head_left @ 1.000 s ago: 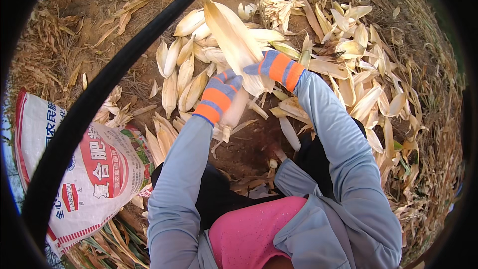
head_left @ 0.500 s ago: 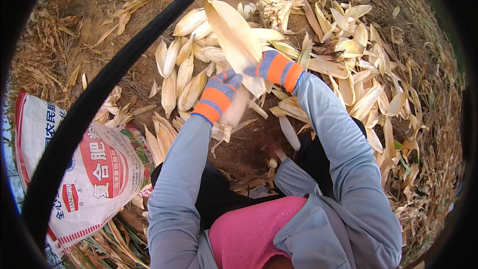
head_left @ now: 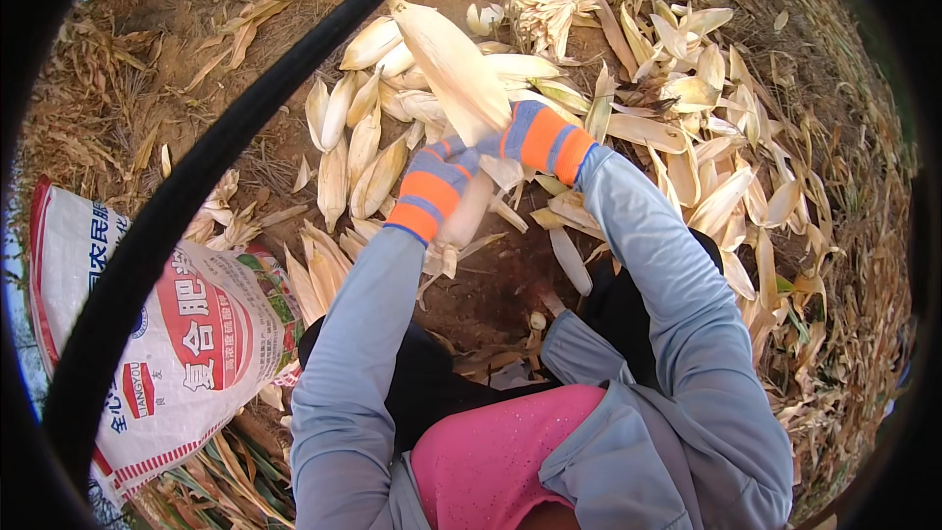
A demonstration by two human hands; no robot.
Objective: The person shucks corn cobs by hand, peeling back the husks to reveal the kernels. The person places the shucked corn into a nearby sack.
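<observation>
In striped orange-and-grey gloves, my two hands meet over a husk-covered ear of corn [head_left: 465,219]. My left hand [head_left: 432,188] is closed round the ear, whose stalk end points down toward me. Close beside it, my right hand [head_left: 543,141] is closed on a broad, pale husk leaf [head_left: 449,61] that stands up and away from the ear. My fingers hide the part where leaf and ear join. Just beyond my hands lies a heap of unhusked corn ears [head_left: 361,162].
A white-and-red woven sack [head_left: 211,319] lies at the left. Loose dry husks [head_left: 721,201] are piled on the right. A black strap or cable [head_left: 221,132] crosses the left of the view. Bare brown soil [head_left: 481,280] shows between my knees.
The raised husk leaf has tipped slightly left and lower. My right hand has shifted a little toward my left hand, which has moved slightly right; both keep their hold.
</observation>
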